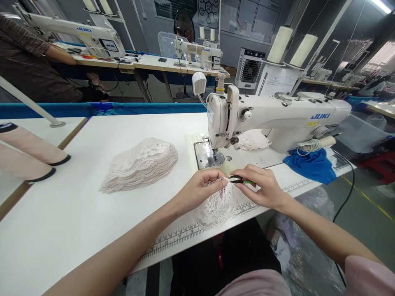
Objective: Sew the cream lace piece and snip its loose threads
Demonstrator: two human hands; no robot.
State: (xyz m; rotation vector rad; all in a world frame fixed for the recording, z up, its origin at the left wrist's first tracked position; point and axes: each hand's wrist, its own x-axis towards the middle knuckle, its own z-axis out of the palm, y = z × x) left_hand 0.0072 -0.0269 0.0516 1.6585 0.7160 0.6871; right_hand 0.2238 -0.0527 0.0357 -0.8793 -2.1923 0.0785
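Observation:
Between my two hands, over the table's front edge, hangs a piece of white lace (pixel 214 209). My left hand (pixel 203 187) pinches its upper edge between thumb and fingers. In my right hand (pixel 261 185) is a pair of small thread snips (pixel 239 180), dark with a bit of green, closed in by thumb and fingers. The tips of the snips point left and meet the lace beside my left fingertips. Just behind my hands stands a white sewing machine (pixel 268 115), its needle area above a metal plate (pixel 206 159).
A stack of lace pieces (pixel 142 164) lies on the white table (pixel 86 230) to the left. More lace (pixel 254 139) rests behind the machine's needle. Blue cloth (pixel 311 164) sits at the right end. Two padded pinkish rolls (pixel 31 154) are far left. A co-worker (pixel 33 61) is at another machine.

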